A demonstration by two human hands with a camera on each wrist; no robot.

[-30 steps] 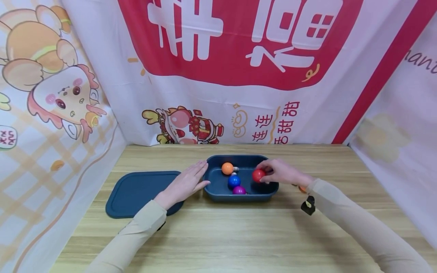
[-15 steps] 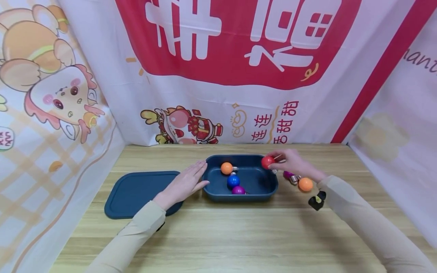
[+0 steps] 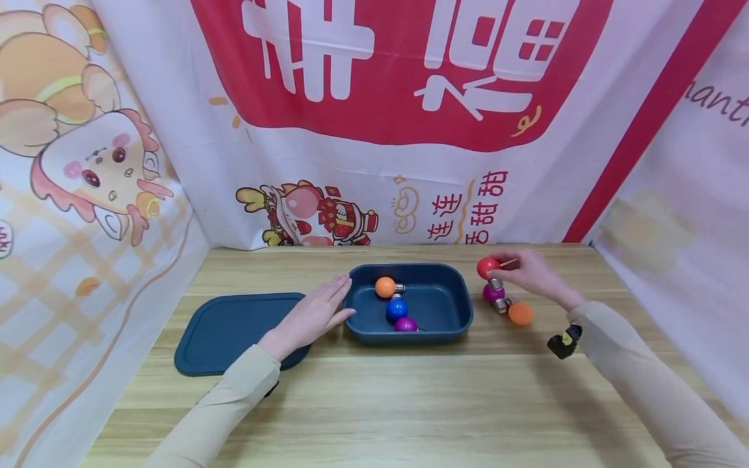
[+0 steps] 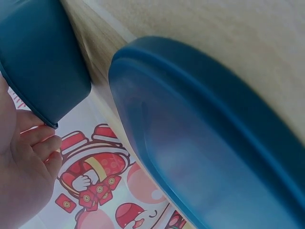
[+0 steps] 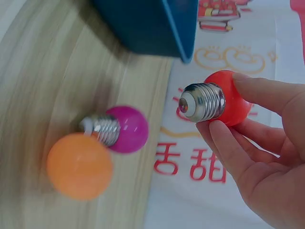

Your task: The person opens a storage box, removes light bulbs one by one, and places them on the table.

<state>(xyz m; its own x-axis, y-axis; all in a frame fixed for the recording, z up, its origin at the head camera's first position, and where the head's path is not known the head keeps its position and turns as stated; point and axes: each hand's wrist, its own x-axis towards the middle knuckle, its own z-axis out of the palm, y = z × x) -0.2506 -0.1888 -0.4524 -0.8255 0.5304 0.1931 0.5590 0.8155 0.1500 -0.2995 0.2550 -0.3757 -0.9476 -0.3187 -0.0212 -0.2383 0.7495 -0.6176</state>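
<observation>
While the left hand point(image 3: 310, 313) rests nearly straight fingers against the left end of the dark blue container point(image 3: 433, 338), touching it but gripping nothing, the right hand point(image 3: 537, 274) pinches a red bulb point(image 3: 488, 267) between thumb and fingers, parted only as wide as the globe. That bulb is what has just changed place: a second ago it is inside the container, half a second ago it is at the right rim, and now it is past that rim, over the right side of the desk point(image 3: 351, 409). In the right wrist view it looks held in the air, clear of the bulbs lying there, its metal base turned toward the camera. Judged by this shift, the bulbs are now split evenly, three within the container and three outside.

Counted, there are six bulbs. One is red and in the hand. One blue bulb point(image 3: 396, 308) lies in the container, between an inner orange bulb point(image 3: 385, 287) and an inner purple bulb point(image 3: 406, 324). An outer purple bulb point(image 3: 493, 292) and an outer orange bulb point(image 3: 520, 314) lie close together on the desk; whether they touch, I cannot tell. There is one container and one lid point(image 3: 228, 331), flat at its left.
</observation>
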